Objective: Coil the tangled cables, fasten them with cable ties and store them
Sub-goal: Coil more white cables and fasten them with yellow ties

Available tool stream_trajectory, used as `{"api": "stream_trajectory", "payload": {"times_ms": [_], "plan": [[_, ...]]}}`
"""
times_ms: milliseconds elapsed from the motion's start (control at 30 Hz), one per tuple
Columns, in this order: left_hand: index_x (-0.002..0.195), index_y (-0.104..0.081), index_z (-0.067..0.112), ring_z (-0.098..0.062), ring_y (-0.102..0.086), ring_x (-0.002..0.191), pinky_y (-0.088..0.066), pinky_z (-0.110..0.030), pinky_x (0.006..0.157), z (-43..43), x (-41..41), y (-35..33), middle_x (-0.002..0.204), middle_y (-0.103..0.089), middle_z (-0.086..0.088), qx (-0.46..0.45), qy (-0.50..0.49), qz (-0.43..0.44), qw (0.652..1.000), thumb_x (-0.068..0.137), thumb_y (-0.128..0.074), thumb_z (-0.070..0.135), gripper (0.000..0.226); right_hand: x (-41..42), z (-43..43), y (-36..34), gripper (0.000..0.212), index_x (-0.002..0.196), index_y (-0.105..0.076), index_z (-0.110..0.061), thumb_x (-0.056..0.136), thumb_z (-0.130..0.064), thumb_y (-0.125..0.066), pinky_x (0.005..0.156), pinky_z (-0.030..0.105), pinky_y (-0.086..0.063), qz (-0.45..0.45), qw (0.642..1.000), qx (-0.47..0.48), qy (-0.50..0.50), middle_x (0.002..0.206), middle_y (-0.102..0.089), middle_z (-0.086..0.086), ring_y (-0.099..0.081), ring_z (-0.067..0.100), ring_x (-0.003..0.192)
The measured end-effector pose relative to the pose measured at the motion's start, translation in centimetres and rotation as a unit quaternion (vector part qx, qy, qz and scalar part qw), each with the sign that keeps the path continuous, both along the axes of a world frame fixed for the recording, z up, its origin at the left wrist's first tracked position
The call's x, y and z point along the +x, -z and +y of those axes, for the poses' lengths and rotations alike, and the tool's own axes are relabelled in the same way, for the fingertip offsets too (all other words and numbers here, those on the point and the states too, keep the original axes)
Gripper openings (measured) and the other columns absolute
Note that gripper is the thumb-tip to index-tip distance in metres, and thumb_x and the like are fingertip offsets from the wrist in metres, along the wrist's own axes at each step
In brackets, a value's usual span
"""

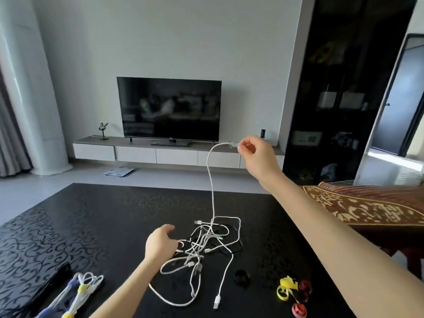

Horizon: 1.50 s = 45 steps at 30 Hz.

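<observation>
Cable end [232, 144] pinched aloft by R hand [254, 149], L hand [160, 243] gripping tangle [206, 246].

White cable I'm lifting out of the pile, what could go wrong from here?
The white cable in the right hand runs down into the tangle that the left hand holds; pulling harder could tighten a knot. The pile might also drag into the loose cable ties.
</observation>
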<state>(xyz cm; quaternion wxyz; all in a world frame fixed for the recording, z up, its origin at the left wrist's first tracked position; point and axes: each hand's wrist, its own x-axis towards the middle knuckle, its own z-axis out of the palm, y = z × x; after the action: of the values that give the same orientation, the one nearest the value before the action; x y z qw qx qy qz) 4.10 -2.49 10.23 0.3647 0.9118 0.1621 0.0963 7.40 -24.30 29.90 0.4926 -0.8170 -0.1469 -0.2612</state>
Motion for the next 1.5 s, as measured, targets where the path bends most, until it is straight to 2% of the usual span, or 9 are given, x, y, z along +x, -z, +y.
{"api": "stream_trajectory", "payload": {"times_ms": [167,400,567,700,800,1100,1200,1333,1500], "plan": [[0.133,-0.051,0.023,-0.012,-0.054,0.11,-0.038,-0.032,0.104,-3.1,-0.4,-7.4,0.13,-0.056,0.0,-0.297,0.117,-0.083,0.944,0.094,-0.057,0.028,0.04,0.5,1.8,-4.8,0.01,0.085,-0.058,-0.015,0.093,-0.013,-0.052,0.079,0.052,-0.053,-0.027,0.998,0.053,0.005,0.077,-0.056,-0.004,-0.056,0.023,0.08],[0.116,-0.06,0.022,-0.019,-0.057,0.104,-0.046,-0.032,0.089,-5.3,0.6,-18.5,0.115,-0.059,0.0,-0.044,0.113,-0.213,0.969,0.095,-0.049,0.036,0.027,-1.2,2.7,-14.3,0.026,0.069,-0.051,-0.024,0.092,-0.011,-0.054,0.077,0.05,-0.055,-0.14,0.976,0.166,0.027,0.069,-0.054,-0.007,-0.055,0.018,0.072],[0.097,-0.062,0.008,-0.016,-0.046,0.059,-0.035,-0.024,0.052,-5.1,0.7,-22.2,0.069,-0.05,0.001,-0.13,0.083,-0.201,0.968,0.097,-0.048,0.027,0.025,-4.3,2.7,-13.9,0.028,0.07,-0.053,-0.027,0.093,-0.01,-0.056,0.049,0.02,-0.05,-0.186,0.965,0.177,-0.044,0.069,-0.054,-0.008,-0.051,0.011,0.058],[0.099,-0.057,-0.004,-0.033,-0.062,0.067,-0.053,-0.028,0.044,-4.8,-1.5,-23.9,0.081,-0.063,-0.024,-0.569,0.125,-0.055,0.811,0.103,-0.036,0.028,0.039,-6.0,1.9,-8.7,0.025,0.072,-0.058,-0.027,0.091,-0.011,-0.059,0.05,0.017,-0.049,-0.158,0.973,0.155,-0.063,0.07,-0.058,-0.007,-0.057,0.015,0.063],[0.107,-0.055,-0.014,-0.044,-0.063,0.083,-0.057,-0.042,0.055,-4.2,-2.6,-23.8,0.102,-0.061,-0.033,-0.663,0.141,0.001,0.735,0.101,-0.036,0.04,0.058,-7.3,1.7,-3.7,0.021,0.076,-0.061,-0.027,0.09,-0.011,-0.061,0.062,0.032,-0.055,-0.156,0.982,0.074,-0.069,0.072,-0.062,-0.013,-0.059,0.011,0.067],[0.09,-0.062,-0.002,-0.027,-0.062,0.065,-0.056,-0.031,0.058,-2.6,-4.8,-21.3,0.081,-0.061,-0.017,-0.354,0.115,0.025,0.928,0.086,-0.037,0.07,0.077,-9.6,1.4,1.3,0.007,0.084,-0.061,-0.016,0.091,-0.016,-0.061,0.067,0.035,-0.052,-0.159,0.987,0.021,-0.031,0.074,-0.061,-0.008,-0.059,0.013,0.066],[0.093,-0.058,-0.011,-0.028,-0.067,0.056,-0.055,-0.027,0.049,-2.7,-5.8,-21.4,0.07,-0.068,-0.019,-0.456,0.138,0.11,0.872,0.09,-0.036,0.066,0.08,-11.4,1.9,2.3,0.006,0.083,-0.064,-0.012,0.088,-0.012,-0.066,0.061,0.019,-0.044,-0.249,0.966,-0.05,-0.043,0.074,-0.06,-0.007,-0.054,0.007,0.066],[0.088,-0.055,-0.007,-0.014,-0.058,0.04,-0.046,-0.016,0.039,-3.7,-6.7,-20.8,0.053,-0.06,-0.012,-0.573,0.135,0.071,0.805,0.099,-0.044,0.016,0.028,-12.9,2.1,5.1,0.007,0.082,-0.069,-0.005,0.083,-0.011,-0.071,0.063,0.03,-0.048,-0.286,0.932,-0.199,-0.104,0.078,-0.064,0.001,-0.058,0.017,0.071],[0.088,-0.058,-0.001,-0.004,-0.035,0.037,-0.021,-0.013,0.035,-3.3,-8.2,-20.2,0.048,-0.045,0.003,-0.458,0.227,0.06,0.858,0.097,-0.035,0.003,0.024,-13.2,0.3,6.9,0.039,0.107,-0.069,-0.02,0.088,-0.052,-0.055,0.081,0.024,-0.047,-0.172,0.977,-0.11,-0.054,0.098,-0.065,-0.014,-0.059,0.007,0.093]]}}
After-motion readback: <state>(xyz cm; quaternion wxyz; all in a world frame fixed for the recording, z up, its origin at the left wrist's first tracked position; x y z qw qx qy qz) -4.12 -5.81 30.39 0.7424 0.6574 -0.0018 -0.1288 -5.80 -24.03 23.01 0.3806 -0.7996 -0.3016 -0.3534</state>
